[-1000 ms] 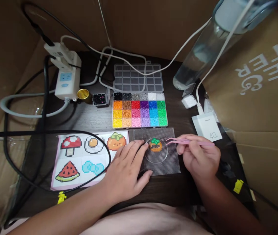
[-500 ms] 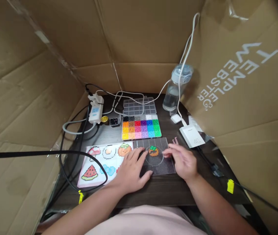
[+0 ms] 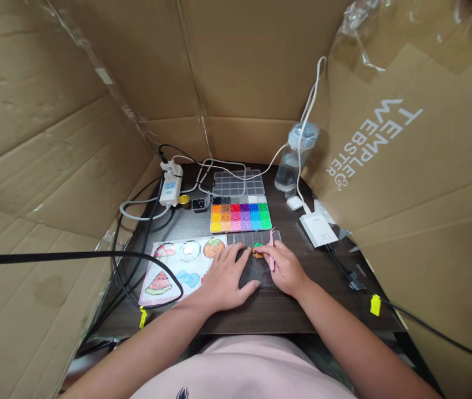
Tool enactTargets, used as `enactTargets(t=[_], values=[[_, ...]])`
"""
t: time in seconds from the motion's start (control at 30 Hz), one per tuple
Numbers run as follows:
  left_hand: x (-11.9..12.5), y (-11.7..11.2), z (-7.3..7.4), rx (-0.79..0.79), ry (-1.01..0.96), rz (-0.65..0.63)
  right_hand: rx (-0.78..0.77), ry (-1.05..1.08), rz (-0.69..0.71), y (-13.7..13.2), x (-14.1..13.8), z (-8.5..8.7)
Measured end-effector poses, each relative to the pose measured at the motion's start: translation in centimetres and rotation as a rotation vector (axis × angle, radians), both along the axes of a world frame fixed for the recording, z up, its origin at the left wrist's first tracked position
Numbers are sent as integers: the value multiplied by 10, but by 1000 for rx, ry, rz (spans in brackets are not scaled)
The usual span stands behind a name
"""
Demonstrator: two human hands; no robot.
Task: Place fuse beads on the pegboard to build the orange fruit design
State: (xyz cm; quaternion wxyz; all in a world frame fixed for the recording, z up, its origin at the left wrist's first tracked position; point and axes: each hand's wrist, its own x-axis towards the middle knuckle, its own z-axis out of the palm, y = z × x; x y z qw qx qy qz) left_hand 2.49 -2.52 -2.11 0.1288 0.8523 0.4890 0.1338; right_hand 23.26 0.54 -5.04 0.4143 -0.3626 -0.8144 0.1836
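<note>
My left hand [image 3: 228,281] lies with fingers spread over the left part of a clear pegboard [image 3: 265,279] and the right edge of a printed pattern sheet [image 3: 165,267]. A pair of pink tweezers [image 3: 272,255] stands between the fingers of my right hand [image 3: 290,270], curved tips pointing up and away from the board. That hand's fingertips reach onto a small orange bead figure with a green top [image 3: 257,245] on the pegboard, partly covering it. Behind the board stands a compartment box of coloured beads [image 3: 240,215].
A clear divided lid [image 3: 238,183] lies behind the beads. Left are a small box of black beads [image 3: 199,205], a gold tin [image 3: 184,201], a power strip [image 3: 171,184] and a black cable [image 3: 152,256]. Right are a water bottle [image 3: 295,158] and a white charger [image 3: 318,228]. Cardboard walls surround the table.
My right hand has moved left from the board's right edge onto the bead figure, the tweezers now upright in it. My left hand stays in place. The camera view has shifted slightly.
</note>
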Motion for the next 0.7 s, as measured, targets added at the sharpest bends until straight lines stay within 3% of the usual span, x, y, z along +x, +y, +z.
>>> enactTargets(t=[0.7], values=[[1,0,1,4,-22,22,-6,34,-26,0,1,-5]])
